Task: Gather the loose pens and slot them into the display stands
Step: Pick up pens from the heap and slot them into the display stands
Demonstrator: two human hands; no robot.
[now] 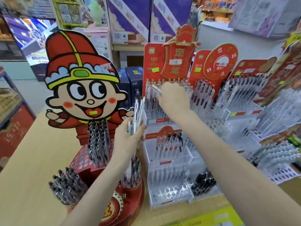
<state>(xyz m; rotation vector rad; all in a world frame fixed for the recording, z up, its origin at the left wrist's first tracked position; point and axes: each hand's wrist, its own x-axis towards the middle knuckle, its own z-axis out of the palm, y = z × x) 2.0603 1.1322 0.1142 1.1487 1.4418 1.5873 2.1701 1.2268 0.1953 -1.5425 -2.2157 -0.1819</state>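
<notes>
My left hand (128, 137) grips a bundle of white and clear pens (138, 111) that stand upright in front of the displays. Reaching forward, my right hand (174, 98) pinches a single pen (156, 89) with a gold-toned tip over the rows of the red-backed clear display stand (153, 118) at the centre. That stand holds several pens with gold tops; my hand hides part of its rows. Below it, a clear tiered stand (169, 160) holds a few red-and-white pens and has open holes lower down.
A red cartoon-figure display (81, 82) with pen racks stands at left on the wooden table (32, 160). More clear pen stands (244, 101) fill the right side. Black pens (203, 183) sit in a low tray. Boxes and shelves stand behind.
</notes>
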